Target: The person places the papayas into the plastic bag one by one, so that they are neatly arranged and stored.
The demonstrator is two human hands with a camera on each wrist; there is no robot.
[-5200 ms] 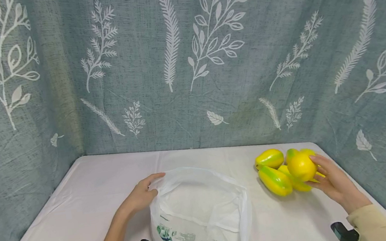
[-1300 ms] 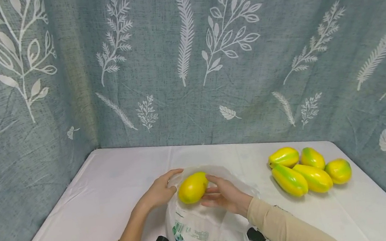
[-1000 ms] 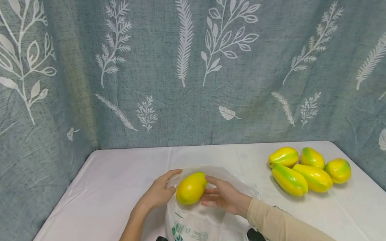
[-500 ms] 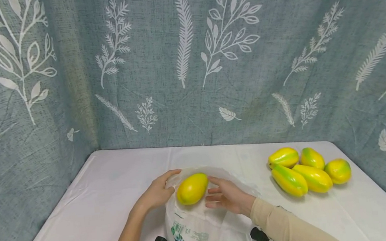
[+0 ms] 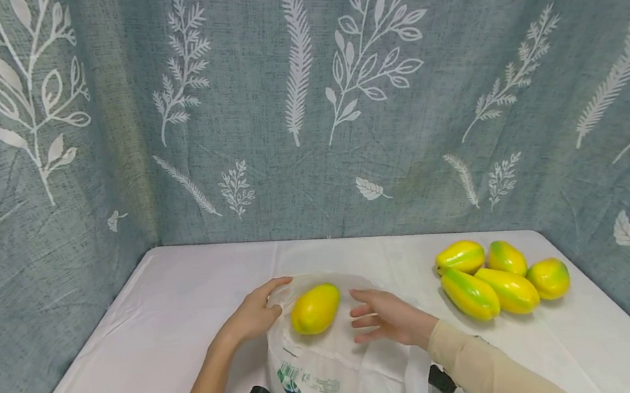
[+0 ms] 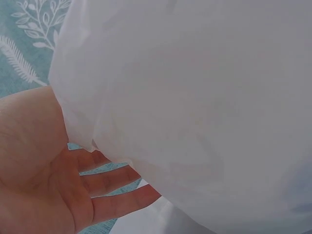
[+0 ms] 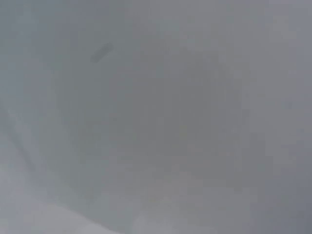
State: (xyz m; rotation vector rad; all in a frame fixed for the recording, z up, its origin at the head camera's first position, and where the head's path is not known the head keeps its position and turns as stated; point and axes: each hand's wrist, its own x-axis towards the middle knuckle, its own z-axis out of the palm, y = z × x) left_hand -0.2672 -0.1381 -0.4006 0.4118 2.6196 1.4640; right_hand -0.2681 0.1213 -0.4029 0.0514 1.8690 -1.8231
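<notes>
A yellow papaya (image 5: 315, 309) lies inside the mouth of a white plastic bag (image 5: 327, 388) printed in green and blue. My left hand (image 5: 253, 314) holds the bag's left rim, index finger stretched along the edge and thumb near the fruit. In the left wrist view, the bag film hides part of the left hand (image 6: 44, 180), and its other fingers look fairly straight. My right hand (image 5: 391, 318) is spread over the right side of the bag, apart from the papaya and holding nothing. Blurred pale film fills the right wrist view.
Several yellow-green papayas (image 5: 493, 276) sit grouped at the back right of the white-covered table (image 5: 185, 291). A blue-grey curtain (image 5: 266, 183) with white leaf patterns stands behind and along both sides.
My right hand brought a papaya from the group into the bag's mouth, let go of it, and has drawn back to the right. The left hand stays at the rim.
</notes>
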